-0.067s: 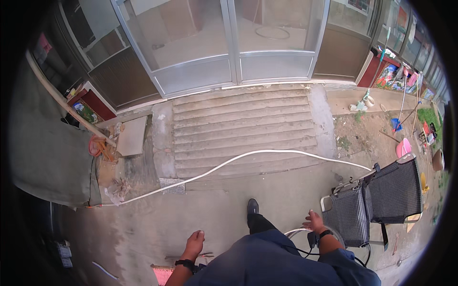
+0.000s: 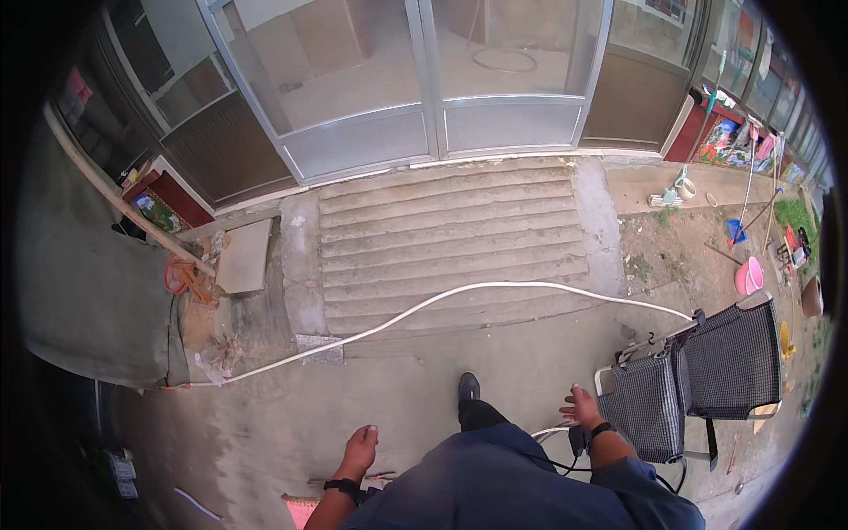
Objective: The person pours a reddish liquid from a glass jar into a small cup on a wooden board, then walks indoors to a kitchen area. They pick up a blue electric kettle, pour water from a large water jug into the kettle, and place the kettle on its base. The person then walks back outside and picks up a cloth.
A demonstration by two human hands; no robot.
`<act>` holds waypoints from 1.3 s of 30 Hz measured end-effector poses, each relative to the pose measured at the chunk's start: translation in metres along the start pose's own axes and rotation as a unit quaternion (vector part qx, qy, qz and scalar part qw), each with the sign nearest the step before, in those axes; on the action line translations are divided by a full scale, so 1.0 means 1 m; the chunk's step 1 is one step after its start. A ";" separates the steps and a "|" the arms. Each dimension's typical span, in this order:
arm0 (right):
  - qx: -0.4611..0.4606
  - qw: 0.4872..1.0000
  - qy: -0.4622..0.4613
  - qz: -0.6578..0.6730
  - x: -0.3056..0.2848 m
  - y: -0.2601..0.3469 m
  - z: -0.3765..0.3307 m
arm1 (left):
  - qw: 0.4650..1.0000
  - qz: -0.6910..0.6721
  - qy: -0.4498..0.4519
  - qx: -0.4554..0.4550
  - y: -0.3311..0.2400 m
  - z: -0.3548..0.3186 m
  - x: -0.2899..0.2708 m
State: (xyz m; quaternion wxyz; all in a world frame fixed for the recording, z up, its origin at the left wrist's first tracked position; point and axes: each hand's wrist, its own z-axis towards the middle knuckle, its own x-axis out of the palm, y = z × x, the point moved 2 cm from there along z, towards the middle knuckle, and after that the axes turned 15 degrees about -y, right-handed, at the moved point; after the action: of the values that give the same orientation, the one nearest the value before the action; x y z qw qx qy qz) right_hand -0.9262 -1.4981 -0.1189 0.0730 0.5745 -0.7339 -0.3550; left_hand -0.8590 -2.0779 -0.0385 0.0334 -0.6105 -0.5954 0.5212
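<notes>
My left hand [image 2: 359, 448] hangs above the concrete, fingers curled in with the thumb along them; nothing shows in it. A dark band circles that wrist. Over on the right, my right hand [image 2: 580, 406] is open, fingers spread, beside the dark woven folding chair [image 2: 643, 402] and apparently holding nothing. Behind its wrist are a small black box [image 2: 579, 439] with black cables and part of a pale looped hose [image 2: 552, 431]. A long white hose [image 2: 424, 303] runs across the ground ahead, from the covered heap at left to the chair. One dark shoe [image 2: 469, 386] is in front of me.
A ridged concrete ramp [image 2: 450, 234] leads up to glazed metal doors [image 2: 433, 124]. A grey cover [image 2: 97, 274] and wooden pole [image 2: 124, 199] stand at left, near a pale board [image 2: 243, 256]. A pink bucket [image 2: 748, 276] and a blue dustpan [image 2: 736, 231] are at right.
The ground and the white hose sit slightly lower in the picture. Both hands keep nearly the same place and pose.
</notes>
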 end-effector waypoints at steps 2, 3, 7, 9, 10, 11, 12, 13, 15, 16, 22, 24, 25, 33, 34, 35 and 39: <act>-0.032 0.999 0.002 0.017 0.029 0.084 0.015 | 0.998 0.031 -0.001 0.057 -0.056 0.044 0.010; -0.052 0.999 0.001 0.009 0.040 0.129 0.019 | 0.994 0.061 0.003 0.094 -0.089 0.069 0.016; -0.130 0.991 -0.005 0.016 0.078 0.276 0.045 | 0.969 0.117 -0.016 0.218 -0.231 0.162 0.049; -0.140 0.989 -0.006 0.051 0.099 0.336 0.069 | 0.971 0.116 0.017 0.208 -0.316 0.223 0.074; -0.142 0.988 -0.005 0.068 0.111 0.360 0.083 | 0.966 0.099 0.011 0.237 -0.356 0.256 0.088; -0.144 0.987 -0.006 0.072 0.120 0.384 0.097 | 0.961 0.081 0.006 0.265 -0.399 0.291 0.103; -0.149 0.986 -0.004 0.078 0.131 0.410 0.113 | 0.949 0.074 -0.017 0.307 -0.446 0.330 0.118; -0.152 0.985 -0.004 0.082 0.141 0.435 0.128 | 0.935 0.066 -0.037 0.347 -0.494 0.369 0.133; -0.138 0.987 -0.027 0.078 0.148 0.474 0.156 | 0.913 0.012 -0.062 0.403 -0.607 0.433 0.159; -0.138 0.987 -0.039 0.079 0.152 0.498 0.167 | 0.907 -0.017 -0.071 0.416 -0.663 0.460 0.170; -0.031 0.990 -0.118 0.073 0.153 0.577 0.192 | 0.901 -0.145 -0.043 0.408 -0.929 0.547 0.200; -0.019 0.991 -0.117 0.059 0.162 0.604 0.189 | 0.897 -0.186 -0.044 0.399 -0.982 0.569 0.197; -0.018 0.992 -0.117 0.053 0.170 0.623 0.193 | 0.897 -0.200 -0.046 0.391 -1.001 0.579 0.198; -0.022 0.994 -0.103 0.020 0.187 0.735 0.232 | 0.907 -0.262 -0.057 0.325 -1.063 0.600 0.216; -0.022 0.995 -0.099 0.011 0.185 0.747 0.246 | 0.907 -0.279 -0.059 0.310 -1.061 0.600 0.220; -0.013 0.995 -0.100 0.012 0.182 0.753 0.260 | 0.907 -0.293 -0.060 0.295 -1.059 0.599 0.221; -0.001 0.997 -0.065 -0.041 0.168 0.804 0.318 | 0.923 -0.293 -0.070 0.240 -1.055 0.591 0.217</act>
State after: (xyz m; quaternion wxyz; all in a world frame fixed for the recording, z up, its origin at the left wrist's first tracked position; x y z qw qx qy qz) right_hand -1.7816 -1.4392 0.0825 0.0111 0.5800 -0.7124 -0.3948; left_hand -2.0439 -1.9508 0.2614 0.2882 -0.3439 -0.6060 0.6568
